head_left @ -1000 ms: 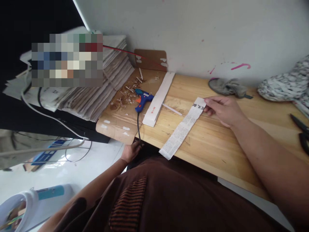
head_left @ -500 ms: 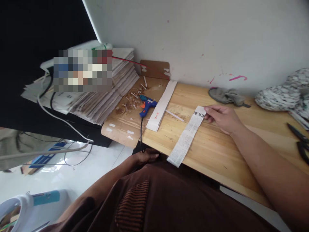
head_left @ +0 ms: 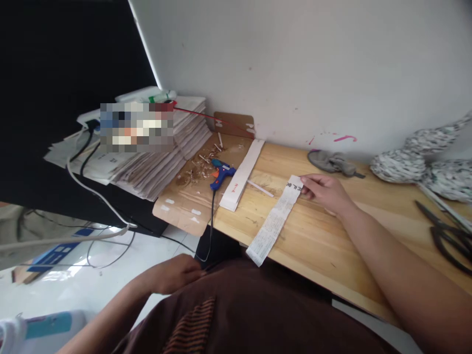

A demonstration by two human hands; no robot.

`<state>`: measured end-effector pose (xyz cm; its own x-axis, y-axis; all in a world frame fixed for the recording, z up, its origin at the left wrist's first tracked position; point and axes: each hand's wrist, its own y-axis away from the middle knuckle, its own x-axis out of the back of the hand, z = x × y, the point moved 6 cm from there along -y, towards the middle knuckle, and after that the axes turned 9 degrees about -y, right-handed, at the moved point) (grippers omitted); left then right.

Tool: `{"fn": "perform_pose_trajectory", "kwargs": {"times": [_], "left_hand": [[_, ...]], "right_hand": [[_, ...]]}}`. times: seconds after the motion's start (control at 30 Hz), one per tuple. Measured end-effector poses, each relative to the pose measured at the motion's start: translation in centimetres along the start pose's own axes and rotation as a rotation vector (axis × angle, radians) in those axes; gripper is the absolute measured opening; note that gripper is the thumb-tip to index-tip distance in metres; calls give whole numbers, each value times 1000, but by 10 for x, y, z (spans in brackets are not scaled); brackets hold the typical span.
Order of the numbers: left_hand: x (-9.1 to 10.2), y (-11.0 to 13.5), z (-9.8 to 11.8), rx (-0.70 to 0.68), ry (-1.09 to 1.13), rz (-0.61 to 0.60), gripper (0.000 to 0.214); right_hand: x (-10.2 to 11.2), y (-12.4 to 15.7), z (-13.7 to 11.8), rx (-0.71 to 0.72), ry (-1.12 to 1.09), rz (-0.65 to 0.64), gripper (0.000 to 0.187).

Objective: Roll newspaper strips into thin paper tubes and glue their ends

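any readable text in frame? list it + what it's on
Printed paper strip under the right hand: three large dark characters at its far end, too blurred to read; fine print below, too small.
White folded paper beside the glue gun: small red marking, unreadable.
Newspaper stack: print unreadable.

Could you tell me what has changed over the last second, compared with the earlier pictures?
The left hand let go of the glue gun's black cord at the table edge and dropped to the lap. The right hand still pins the printed paper strip; the glue gun stayed put.
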<state>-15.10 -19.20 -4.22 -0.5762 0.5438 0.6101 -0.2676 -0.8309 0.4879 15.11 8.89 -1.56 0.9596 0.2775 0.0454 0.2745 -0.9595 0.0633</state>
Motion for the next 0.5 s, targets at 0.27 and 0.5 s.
{"fn": "perform_pose_trajectory", "kwargs": {"times": [0.27,0.5], "left_hand": [[121,-40,73,123,-463,1003,33],[131,-81,36,265,-699,945,31]], "right_hand": [[0,3,-2,18,29,-29,34],[-1,3,-1,0,6,-43,36]]}}
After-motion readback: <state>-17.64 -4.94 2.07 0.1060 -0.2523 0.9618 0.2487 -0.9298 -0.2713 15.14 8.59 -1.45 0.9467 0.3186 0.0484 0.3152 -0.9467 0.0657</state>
